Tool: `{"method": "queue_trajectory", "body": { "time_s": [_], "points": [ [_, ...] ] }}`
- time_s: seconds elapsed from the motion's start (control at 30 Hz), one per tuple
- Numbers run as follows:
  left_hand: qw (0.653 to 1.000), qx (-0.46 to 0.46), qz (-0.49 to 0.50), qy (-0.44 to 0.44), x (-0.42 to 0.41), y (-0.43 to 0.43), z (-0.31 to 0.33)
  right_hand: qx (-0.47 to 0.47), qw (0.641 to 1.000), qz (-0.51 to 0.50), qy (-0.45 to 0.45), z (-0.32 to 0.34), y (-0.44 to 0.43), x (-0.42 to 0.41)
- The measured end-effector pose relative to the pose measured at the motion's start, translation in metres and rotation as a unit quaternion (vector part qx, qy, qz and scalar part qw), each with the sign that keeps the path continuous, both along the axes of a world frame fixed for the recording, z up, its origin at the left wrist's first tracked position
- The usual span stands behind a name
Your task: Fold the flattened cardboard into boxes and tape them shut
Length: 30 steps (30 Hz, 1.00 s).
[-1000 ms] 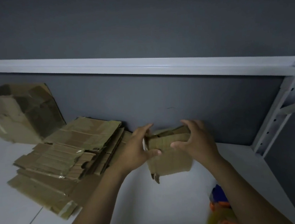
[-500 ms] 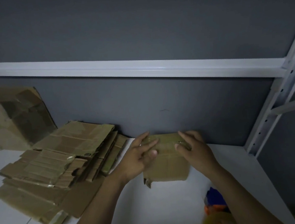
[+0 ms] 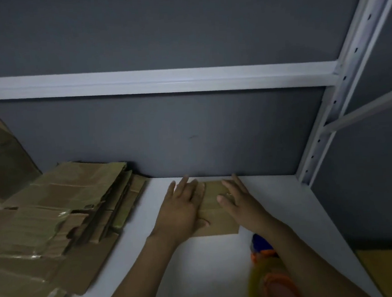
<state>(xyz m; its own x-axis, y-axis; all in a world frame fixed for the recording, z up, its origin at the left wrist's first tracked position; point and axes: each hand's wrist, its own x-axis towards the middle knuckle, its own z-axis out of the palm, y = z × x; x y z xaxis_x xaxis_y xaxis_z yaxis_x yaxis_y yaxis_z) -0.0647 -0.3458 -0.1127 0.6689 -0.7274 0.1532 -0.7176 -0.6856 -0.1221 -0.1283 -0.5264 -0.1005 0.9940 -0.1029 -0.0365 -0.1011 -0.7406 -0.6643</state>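
A small brown cardboard box (image 3: 214,202) sits on the white shelf (image 3: 214,275), close to the grey back wall. My left hand (image 3: 183,210) lies flat on its left half, fingers straight and pointing toward the wall. My right hand (image 3: 239,202) presses on its right half with straight, spread fingers. A strip of glossy tape runs across the box top between the hands. The box's near face shows below the hands.
A stack of flattened cardboard (image 3: 55,220) covers the left of the shelf, with another brown sheet (image 3: 1,159) leaning on the wall behind it. An orange, yellow and blue tape dispenser (image 3: 270,273) lies near my right forearm. A white slotted upright (image 3: 341,94) stands at the right.
The box, held up and gripped by both hands a second ago, now rests on the shelf nearer the wall. Both hands have flattened onto its top.
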Motion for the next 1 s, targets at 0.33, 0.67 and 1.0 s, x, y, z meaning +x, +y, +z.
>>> {"method": "queue_trajectory", "body": {
  "time_s": [0.33, 0.67, 1.0],
  "points": [
    [0.995, 0.066, 0.037, 0.063, -0.021, -0.02, 0.009, -0.015, 0.992, -0.072, 0.099, 0.005, -0.061, -0.084],
    [0.995, 0.024, 0.036, 0.088, -0.029, -0.022, 0.004, -0.011, 0.983, -0.044, 0.176, -0.028, -0.063, -0.136],
    [0.983, -0.055, 0.022, 0.175, -0.03, -0.019, 0.015, -0.029, 0.996, -0.08, -0.033, 0.021, -0.064, -0.124]
  ]
}}
